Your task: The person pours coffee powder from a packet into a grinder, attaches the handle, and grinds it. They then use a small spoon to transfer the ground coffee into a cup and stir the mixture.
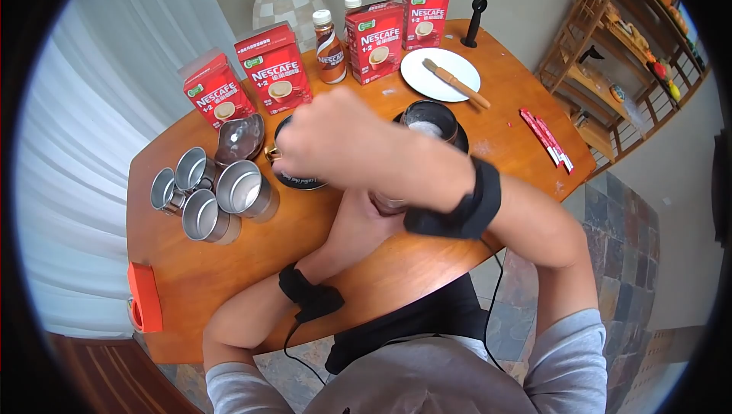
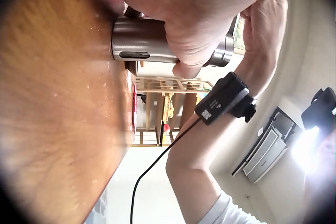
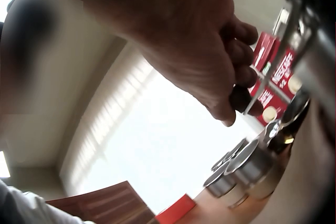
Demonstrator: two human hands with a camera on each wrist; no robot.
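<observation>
Upright on the table stands a metal cylindrical grinder [image 2: 137, 37], mostly hidden by the hands in the head view. My left hand [image 1: 357, 223] grips its body, fingers curled round it in the left wrist view [image 2: 197, 16]. Above it, my right hand [image 1: 335, 139] pinches the dark knob [image 3: 241, 99] at the end of a thin metal crank arm [image 3: 273, 71]. In the right wrist view the right hand's [image 3: 210, 61] fingers are curled at that knob. The grinder's inside is not visible.
Several metal cups [image 1: 204, 217] and a dark glossy bowl [image 1: 240, 139] stand left. Red boxes [image 1: 276, 71] and a bottle [image 1: 330, 52] line the back. A brush [image 1: 457, 82] lies across a white plate [image 1: 427, 88]; red sachets [image 1: 545, 139] lie right, a black bowl [image 1: 442, 113] nearer.
</observation>
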